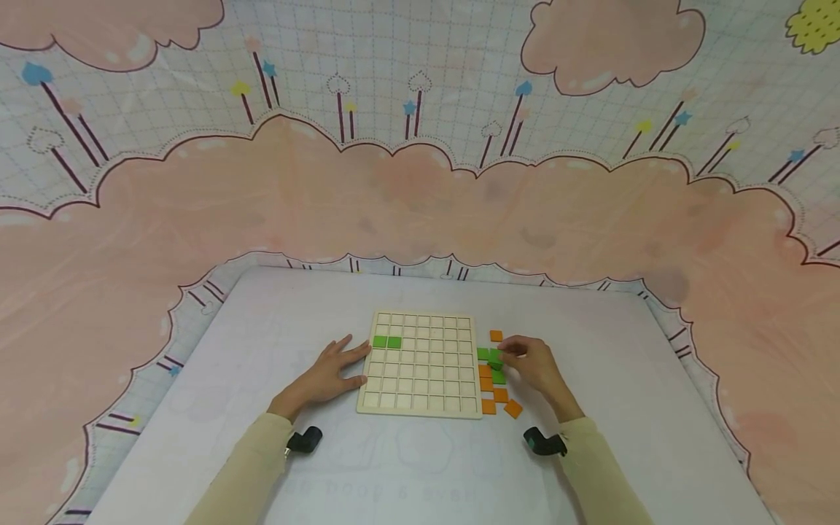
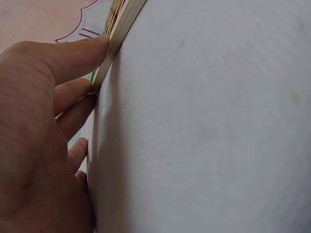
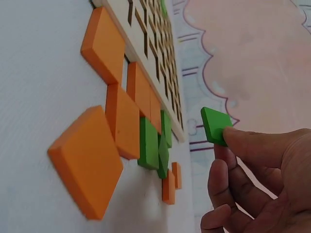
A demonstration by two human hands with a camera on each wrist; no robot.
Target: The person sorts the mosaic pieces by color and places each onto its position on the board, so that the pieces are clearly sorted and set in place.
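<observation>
A pale wooden grid board [image 1: 420, 379] lies on the white table. Two square green tiles [image 1: 394, 342] sit side by side at its left edge, in the third row from the far side. My left hand [image 1: 335, 370] has its fingers spread, and its thumb and fingertips touch the board's left edge. Just off the right side, my right hand [image 1: 533, 364] pinches a green tile [image 3: 216, 125] between thumb and fingers. The right wrist view has this tile raised above the table. Beneath and beside that hand lie loose green tiles [image 1: 483, 354] and several orange tiles [image 1: 501, 395].
One orange tile [image 1: 513, 409] lies turned askew at the near end of the loose group. Another orange tile [image 1: 496, 336] is apart at the far end. The white tabletop [image 1: 420, 474] is bordered by a pink cloud-patterned cloth [image 1: 420, 211].
</observation>
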